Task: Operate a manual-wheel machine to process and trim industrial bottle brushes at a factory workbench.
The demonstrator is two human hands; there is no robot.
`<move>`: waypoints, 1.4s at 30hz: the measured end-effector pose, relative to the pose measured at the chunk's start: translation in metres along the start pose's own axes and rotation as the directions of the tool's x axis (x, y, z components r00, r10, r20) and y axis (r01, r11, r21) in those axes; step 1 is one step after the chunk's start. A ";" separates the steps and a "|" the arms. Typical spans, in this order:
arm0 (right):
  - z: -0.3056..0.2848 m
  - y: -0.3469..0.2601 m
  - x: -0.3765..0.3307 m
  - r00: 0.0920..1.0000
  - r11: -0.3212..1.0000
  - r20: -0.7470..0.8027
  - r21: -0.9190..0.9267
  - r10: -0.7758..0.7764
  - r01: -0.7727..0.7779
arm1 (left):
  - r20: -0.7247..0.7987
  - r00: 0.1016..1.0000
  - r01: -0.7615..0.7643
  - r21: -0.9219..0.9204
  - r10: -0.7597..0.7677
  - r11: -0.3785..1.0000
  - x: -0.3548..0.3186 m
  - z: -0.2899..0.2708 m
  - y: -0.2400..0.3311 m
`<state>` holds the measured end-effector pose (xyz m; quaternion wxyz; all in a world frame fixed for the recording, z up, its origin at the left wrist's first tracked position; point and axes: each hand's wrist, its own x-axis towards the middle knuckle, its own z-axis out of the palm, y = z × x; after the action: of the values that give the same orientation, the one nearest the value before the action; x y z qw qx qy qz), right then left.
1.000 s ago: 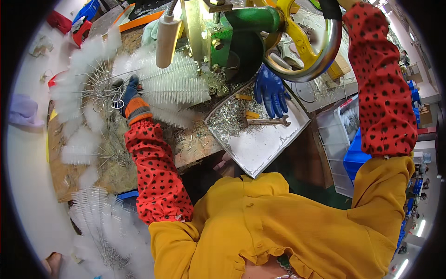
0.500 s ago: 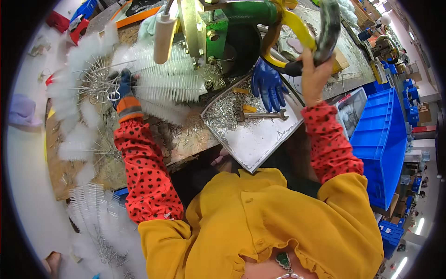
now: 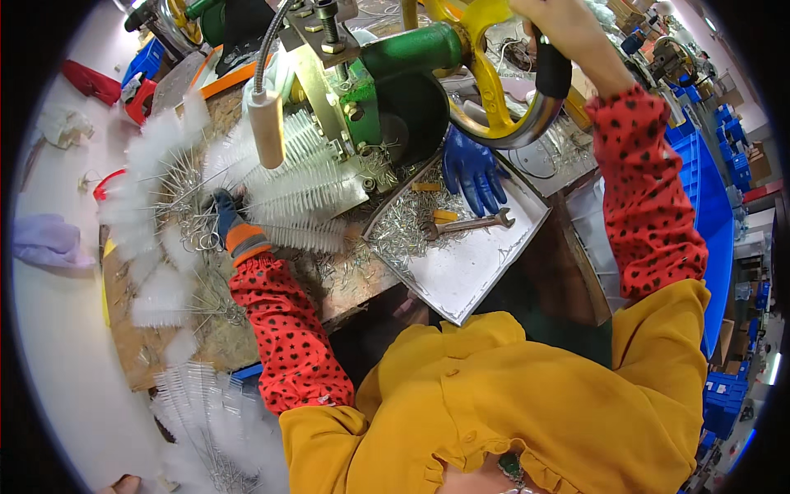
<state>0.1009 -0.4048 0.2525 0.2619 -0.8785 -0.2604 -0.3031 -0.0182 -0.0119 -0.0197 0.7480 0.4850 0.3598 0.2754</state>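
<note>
Left fingers (image 3: 224, 207) curl beside white brushes (image 3: 296, 193) on the desk (image 3: 350, 284), right hand (image 3: 569, 33) up at the yellow wheel (image 3: 494, 103) — I can't tell either grip; white tray (image 3: 485, 276) holds metal bits (image 3: 405, 224), blue glove (image 3: 474, 169), wrench (image 3: 473, 223).

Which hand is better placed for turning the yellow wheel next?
Probably the right hand: it is up at the yellow wheel, whereas the gloved left hand is across the bench, at the white brushes.
</note>
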 end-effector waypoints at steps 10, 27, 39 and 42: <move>0.018 0.018 0.077 0.757 0.858 0.585 -0.192 -0.289 0.476 | -0.072 0.994 0.073 -0.107 -0.081 0.992 0.008 0.000 0.000; 0.033 -0.008 0.093 0.811 0.957 0.521 -0.238 0.267 -0.163 | -0.079 0.996 -0.027 0.041 0.030 0.999 0.060 -0.026 -0.040; 0.015 0.010 0.093 0.778 0.984 0.629 -0.134 -0.005 0.114 | 0.100 0.984 -0.152 0.057 0.146 0.987 0.051 -0.002 -0.043; 0.010 0.021 0.095 0.770 0.893 0.605 -0.209 -0.202 0.398 | 0.110 0.983 -0.153 0.060 0.146 0.986 0.051 0.003 -0.043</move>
<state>0.1826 -0.3855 0.3030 -0.0289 -0.9050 -0.4114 -0.1046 0.0173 0.0093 -0.0722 0.7262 0.5496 0.2918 0.2924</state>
